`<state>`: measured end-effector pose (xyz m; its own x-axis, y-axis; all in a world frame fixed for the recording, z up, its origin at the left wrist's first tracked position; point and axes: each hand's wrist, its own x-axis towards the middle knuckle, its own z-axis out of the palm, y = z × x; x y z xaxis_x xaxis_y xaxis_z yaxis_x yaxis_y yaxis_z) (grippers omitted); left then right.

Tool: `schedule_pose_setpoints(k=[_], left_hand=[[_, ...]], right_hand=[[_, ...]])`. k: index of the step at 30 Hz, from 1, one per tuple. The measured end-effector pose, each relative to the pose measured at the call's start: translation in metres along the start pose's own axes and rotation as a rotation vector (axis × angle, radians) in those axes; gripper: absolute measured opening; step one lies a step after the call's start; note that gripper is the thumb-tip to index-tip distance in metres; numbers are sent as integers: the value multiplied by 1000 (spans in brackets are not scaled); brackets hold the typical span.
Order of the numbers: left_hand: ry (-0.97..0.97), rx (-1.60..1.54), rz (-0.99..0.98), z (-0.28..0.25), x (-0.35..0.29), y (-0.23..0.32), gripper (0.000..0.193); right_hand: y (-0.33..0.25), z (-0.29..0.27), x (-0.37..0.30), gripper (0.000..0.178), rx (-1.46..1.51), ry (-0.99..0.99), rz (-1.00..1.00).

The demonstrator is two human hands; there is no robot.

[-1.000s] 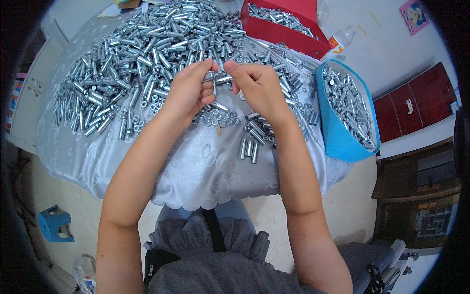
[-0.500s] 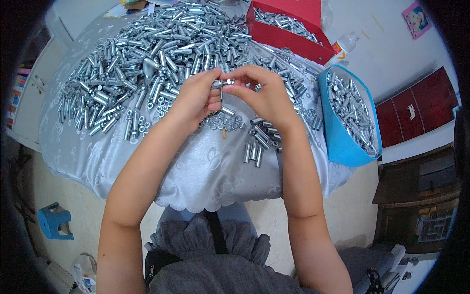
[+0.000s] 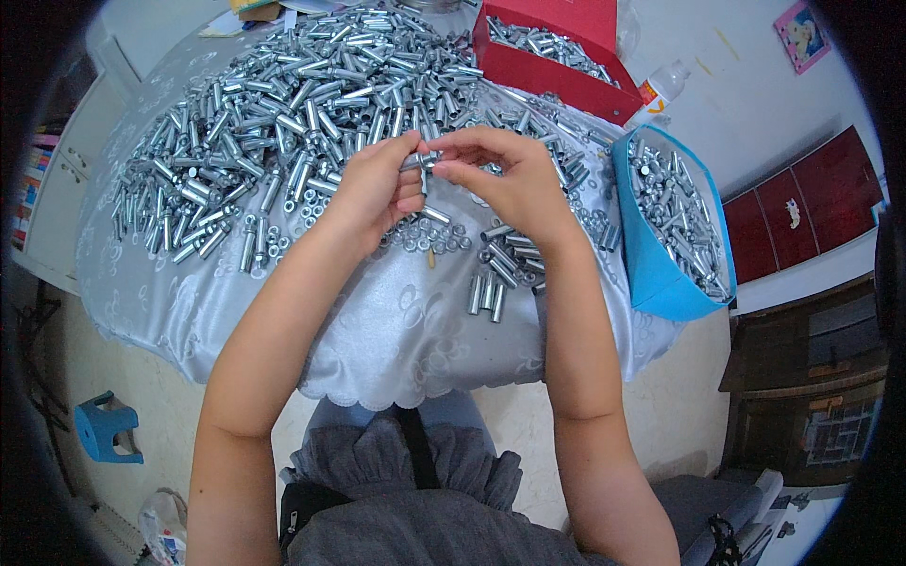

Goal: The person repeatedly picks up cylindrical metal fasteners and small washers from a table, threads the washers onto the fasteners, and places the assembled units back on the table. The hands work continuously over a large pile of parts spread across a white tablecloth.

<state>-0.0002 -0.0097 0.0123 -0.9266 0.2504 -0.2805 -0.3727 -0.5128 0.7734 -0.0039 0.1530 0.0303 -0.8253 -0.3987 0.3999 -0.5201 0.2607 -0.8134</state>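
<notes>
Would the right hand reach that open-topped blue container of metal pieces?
Probably yes: nothing tall stands between the right hand and the blue container, though the fingers are busy at a silver metal part.

A: Which lettering is legible here?
B: None. The plastic bottle [image 3: 671, 80] bears a white-and-orange label [image 3: 648, 93], and the plastic bag [image 3: 160, 520] on the floor [image 3: 222, 451] shows coloured markings; both are too small to read.
</notes>
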Motion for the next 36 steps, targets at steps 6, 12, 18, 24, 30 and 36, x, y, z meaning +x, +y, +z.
schedule_pose_setpoints(k=[6, 12, 18, 24, 30, 36], left_hand=[[-6, 22, 4, -1, 0, -1, 18], [-2, 29, 15, -1, 1, -3, 17], [9, 19, 36, 5, 0, -5, 18], [43, 72, 136, 6, 0, -9, 20], [34, 87, 135, 3, 1, -10, 19], [68, 31, 77, 2, 1, -7, 19]], right_hand=[[-5, 3, -1, 22, -92, -11, -24], [4, 6, 0, 21, -274, -7, -189], [-4, 17, -2, 18, -163, 57, -109], [0, 18, -1, 18, 233, 27, 184], [-1, 16, -1, 14, 284, -4, 136], [-1, 10, 0, 15, -21, -13, -86]])
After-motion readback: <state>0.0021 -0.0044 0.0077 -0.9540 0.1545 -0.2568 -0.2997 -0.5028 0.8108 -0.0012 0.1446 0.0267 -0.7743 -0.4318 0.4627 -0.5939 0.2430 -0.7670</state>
